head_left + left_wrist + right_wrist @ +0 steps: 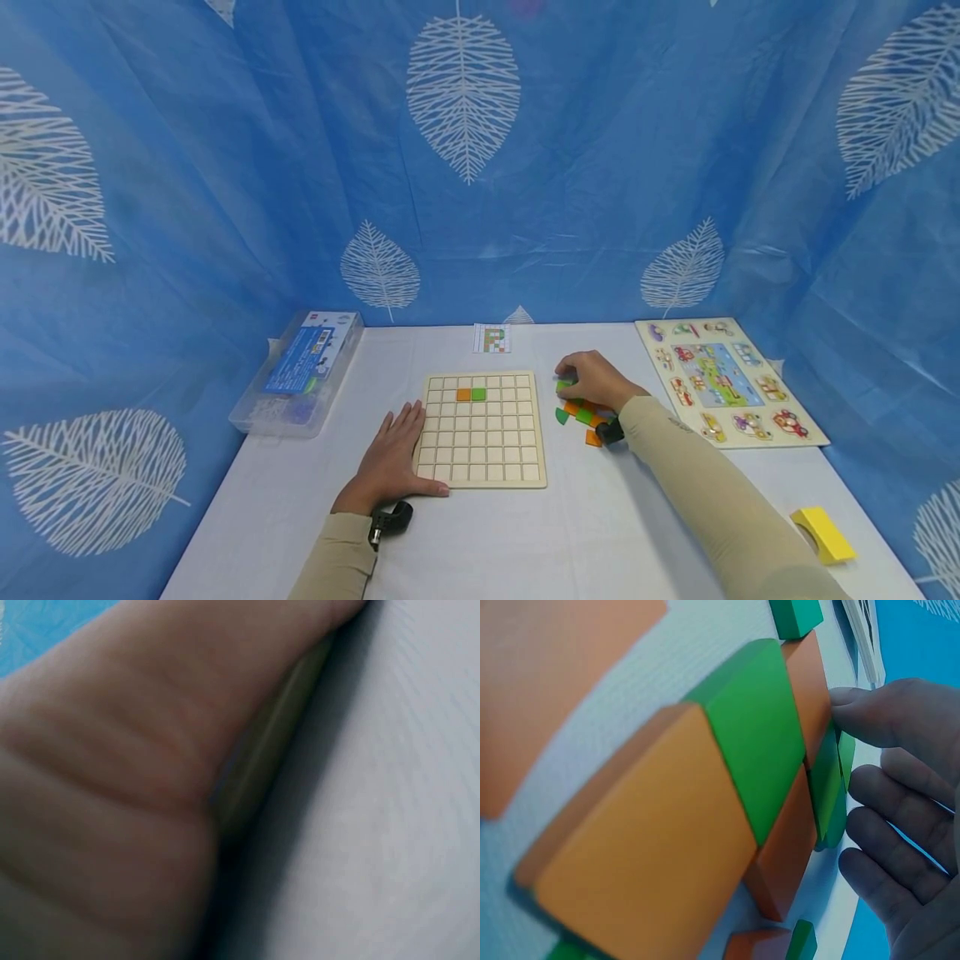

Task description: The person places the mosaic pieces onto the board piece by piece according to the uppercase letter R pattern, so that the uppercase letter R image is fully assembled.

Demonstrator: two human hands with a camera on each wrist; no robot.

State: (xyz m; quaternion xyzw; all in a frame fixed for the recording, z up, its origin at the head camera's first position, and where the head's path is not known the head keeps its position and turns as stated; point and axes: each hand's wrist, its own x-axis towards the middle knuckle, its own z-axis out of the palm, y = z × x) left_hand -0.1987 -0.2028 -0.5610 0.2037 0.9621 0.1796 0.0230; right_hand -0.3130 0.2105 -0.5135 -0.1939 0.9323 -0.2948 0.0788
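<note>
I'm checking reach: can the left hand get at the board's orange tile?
Probably yes: the left hand lies at the edge of the board, and nothing visible blocks the orange tile.

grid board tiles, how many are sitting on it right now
2: an orange tile and, directly right of it, a green tile, both in the second row from the grid board's far edge. None appears hidden.

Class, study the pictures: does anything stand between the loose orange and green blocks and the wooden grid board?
Nothing visible does: just white table separates the blocks from the grid board. The left hand rests at the board's left edge, out of that path.
</note>
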